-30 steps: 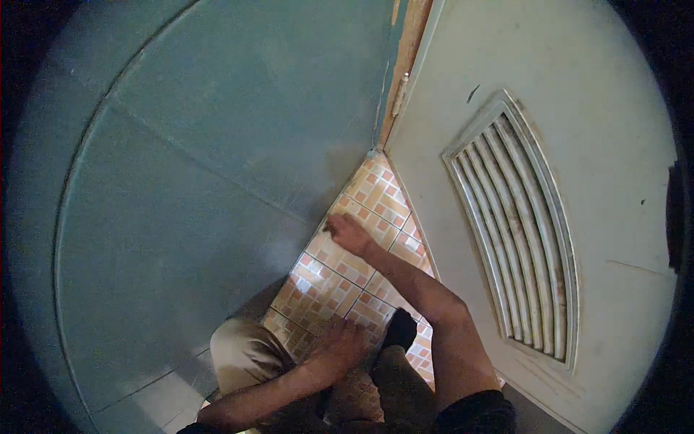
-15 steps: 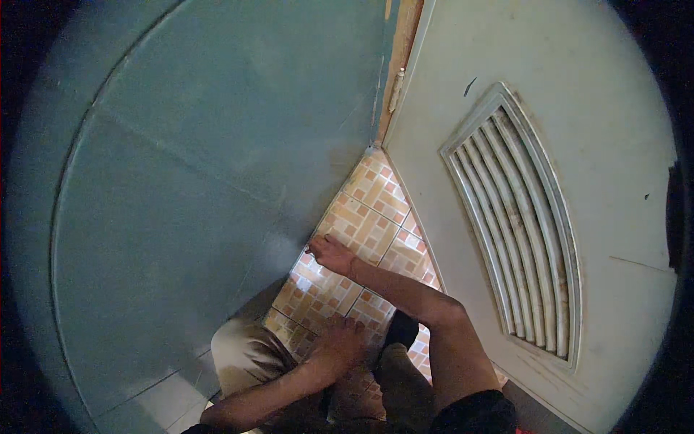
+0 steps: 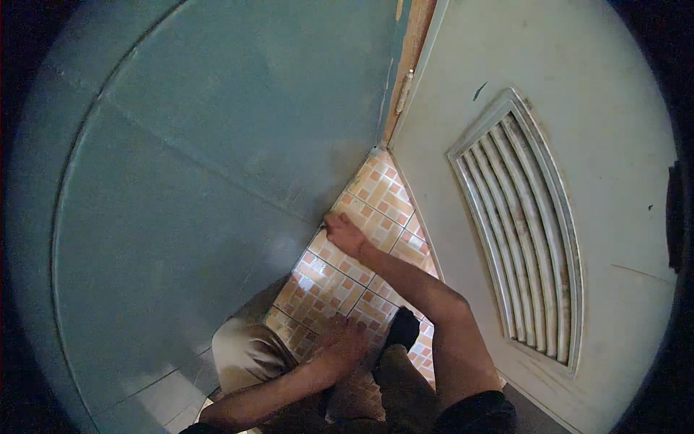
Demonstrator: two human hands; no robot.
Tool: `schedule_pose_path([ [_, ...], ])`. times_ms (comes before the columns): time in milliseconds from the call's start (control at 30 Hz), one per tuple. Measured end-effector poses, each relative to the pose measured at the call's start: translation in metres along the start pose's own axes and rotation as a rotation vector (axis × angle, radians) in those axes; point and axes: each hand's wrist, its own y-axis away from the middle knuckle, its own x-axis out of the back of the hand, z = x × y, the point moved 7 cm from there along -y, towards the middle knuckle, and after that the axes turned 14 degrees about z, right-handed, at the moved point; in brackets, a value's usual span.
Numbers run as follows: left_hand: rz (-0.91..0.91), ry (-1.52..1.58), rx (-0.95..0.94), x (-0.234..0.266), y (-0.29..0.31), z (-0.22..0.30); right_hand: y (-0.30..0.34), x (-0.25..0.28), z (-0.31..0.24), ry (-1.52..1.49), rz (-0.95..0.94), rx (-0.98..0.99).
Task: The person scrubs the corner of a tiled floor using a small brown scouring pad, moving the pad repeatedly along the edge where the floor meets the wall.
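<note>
My right hand [image 3: 343, 233] reaches across to the foot of the blue-green wall [image 3: 202, 188], where it meets the tiled floor [image 3: 376, 184]. Its fingers are curled together against that joint; whatever they pinch, if anything, is too small or hidden to make out. Nearer to me, my left hand [image 3: 343, 341] hangs low between my legs above the tiles. Its fingers look loosely bent and apart, with nothing visible in them, though shadow dims them.
On the right stands a pale door [image 3: 520, 43] with a slatted vent [image 3: 517, 231] and a hinge [image 3: 405, 90] on its frame. Door and wall narrow to a corner ahead. My bent knee [image 3: 249, 354] is beside the wall, and my dark-covered foot [image 3: 403, 329] rests on the floor.
My right hand has moved forward and slightly right along the wall's foot. My left hand stays almost in place. The view has shifted a little.
</note>
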Motion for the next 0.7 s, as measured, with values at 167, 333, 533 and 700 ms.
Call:
schedule_pose_path([
  [167,-0.121,0.012,0.061,-0.013,0.006,-0.012,0.007,0.009,-0.079,-0.2,-0.151,0.105],
  [333,0.092,-0.034,-0.138,-0.003,0.007,-0.001,0.014,0.019,-0.054,-0.02,-0.108,0.388],
  [533,-0.12,-0.06,-0.005,-0.011,0.003,-0.008,-0.007,0.02,-0.034,0.166,-0.094,0.191],
  [700,0.01,0.004,-0.05,0.011,0.002,-0.001,0.007,0.012,-0.045,-0.006,-0.081,0.12],
])
